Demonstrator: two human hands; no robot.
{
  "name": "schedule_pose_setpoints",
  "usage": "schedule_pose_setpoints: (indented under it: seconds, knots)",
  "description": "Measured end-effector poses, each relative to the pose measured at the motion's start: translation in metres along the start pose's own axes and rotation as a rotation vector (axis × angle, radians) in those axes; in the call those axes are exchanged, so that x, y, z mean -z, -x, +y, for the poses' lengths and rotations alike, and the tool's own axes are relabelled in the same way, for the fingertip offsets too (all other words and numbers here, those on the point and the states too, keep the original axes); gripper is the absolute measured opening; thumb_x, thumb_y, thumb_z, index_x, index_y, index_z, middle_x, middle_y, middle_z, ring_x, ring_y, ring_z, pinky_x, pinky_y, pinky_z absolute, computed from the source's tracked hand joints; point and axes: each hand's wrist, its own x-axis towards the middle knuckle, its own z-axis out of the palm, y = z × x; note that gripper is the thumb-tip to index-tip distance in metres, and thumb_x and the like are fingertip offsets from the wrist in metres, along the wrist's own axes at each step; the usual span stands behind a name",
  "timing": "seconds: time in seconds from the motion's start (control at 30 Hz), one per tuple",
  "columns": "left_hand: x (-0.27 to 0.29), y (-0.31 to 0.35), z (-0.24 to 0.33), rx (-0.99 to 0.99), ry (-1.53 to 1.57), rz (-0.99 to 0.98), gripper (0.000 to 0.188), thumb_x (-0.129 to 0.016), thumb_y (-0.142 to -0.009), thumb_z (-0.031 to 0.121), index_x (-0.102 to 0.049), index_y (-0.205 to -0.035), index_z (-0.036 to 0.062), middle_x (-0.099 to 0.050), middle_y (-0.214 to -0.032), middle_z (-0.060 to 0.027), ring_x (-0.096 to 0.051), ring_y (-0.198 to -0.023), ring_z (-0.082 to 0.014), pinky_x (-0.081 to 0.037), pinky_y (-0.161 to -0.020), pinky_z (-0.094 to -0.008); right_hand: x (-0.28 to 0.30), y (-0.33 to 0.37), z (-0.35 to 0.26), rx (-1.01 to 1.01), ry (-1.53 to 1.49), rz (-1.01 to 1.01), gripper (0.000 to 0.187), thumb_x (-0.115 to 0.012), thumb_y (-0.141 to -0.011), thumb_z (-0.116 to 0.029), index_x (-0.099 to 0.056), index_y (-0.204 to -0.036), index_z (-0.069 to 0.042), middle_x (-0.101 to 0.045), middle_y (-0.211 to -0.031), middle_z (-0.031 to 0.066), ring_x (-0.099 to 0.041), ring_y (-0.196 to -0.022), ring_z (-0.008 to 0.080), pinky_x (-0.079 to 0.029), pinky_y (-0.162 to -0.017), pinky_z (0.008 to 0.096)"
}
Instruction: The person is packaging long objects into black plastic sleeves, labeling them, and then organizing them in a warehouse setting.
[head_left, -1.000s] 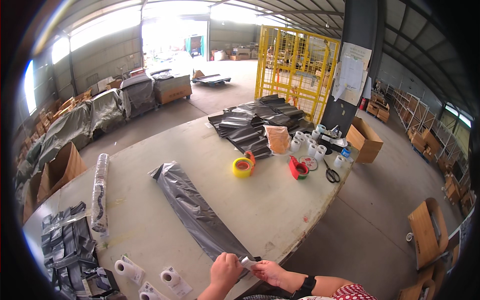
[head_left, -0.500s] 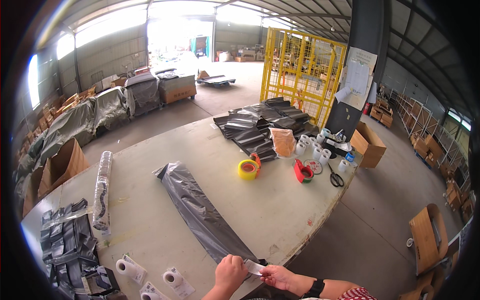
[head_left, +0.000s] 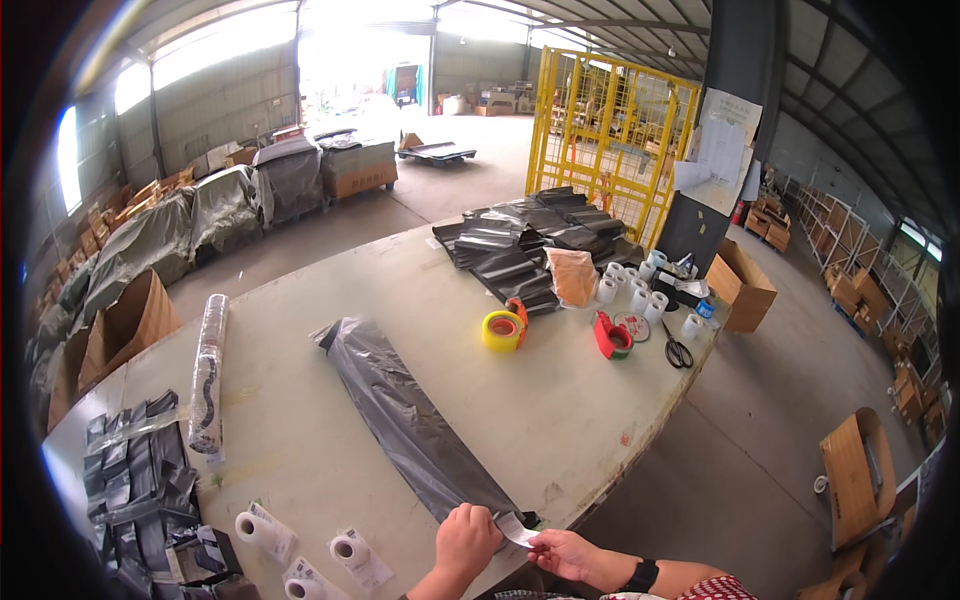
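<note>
A long, narrow grey plastic bag (head_left: 410,415) lies slantwise across the table, its near end at my hands. My left hand (head_left: 468,540) is closed over that near end, fingers curled; what the fingertips pinch is partly hidden. Between the two hands stretches a small white label (head_left: 517,531). The right end of it is pinched by my right hand (head_left: 565,555), which is closed. Several rolls of white labels, one of them a label roll (head_left: 350,551), sit left of my left hand with strips unrolled.
The pale table (head_left: 290,420) also carries a clear-wrapped roll (head_left: 208,380), folded dark bags (head_left: 140,490) and a pile of black bags (head_left: 530,245). Yellow tape (head_left: 501,331), a red tape dispenser (head_left: 611,337), scissors (head_left: 678,350) and small white rolls (head_left: 640,298) lie toward the right edge.
The label now tilts more downward toward my right hand and shows a paler face. Both hands have barely moved. The view has shifted slightly.
</note>
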Motion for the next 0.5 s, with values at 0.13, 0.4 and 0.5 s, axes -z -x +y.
schedule_pose_setpoints:
  seconds: [0.13,0.4,0.5]
  knots:
    - [0.000,-0.001,-0.003,0.035,0.020,-0.051,0.014,-0.061,-0.066,0.006,-0.050,-0.074,0.0084,-0.051,-0.071,-0.0091,-0.055,-0.068,-0.0291,-0.046,-0.058,-0.0394,-0.006,-0.008,-0.005,0.064,0.135,-0.036,0.004,-0.060,-0.085,-0.008,-0.055,-0.084,-0.007,-0.060,-0.072,0.0032,-0.062,-0.062,0.0144,-0.050,-0.050,0.0230]
    - [0.010,-0.018,0.000,0.113,0.123,-0.145,0.011,-0.061,-0.072,0.005,-0.052,-0.078,0.0054,-0.053,-0.076,-0.0101,-0.056,-0.074,-0.0292,-0.046,-0.064,-0.0381,0.005,0.028,-0.020,0.086,0.188,0.003,0.009,-0.062,-0.083,-0.011,-0.053,-0.083,-0.008,-0.058,-0.073,0.0023,-0.059,-0.061,0.0110,-0.047,-0.052,0.0197]
    - [0.008,-0.017,-0.003,0.137,0.122,-0.152,0.010,-0.061,-0.074,0.005,-0.053,-0.080,0.0044,-0.055,-0.078,-0.0101,-0.056,-0.074,-0.0291,-0.047,-0.065,-0.0371,-0.006,0.024,-0.015,0.103,0.166,-0.015,0.010,-0.063,-0.082,-0.012,-0.054,-0.083,-0.008,-0.058,-0.073,0.0024,-0.059,-0.061,0.0106,-0.047,-0.053,0.0195]
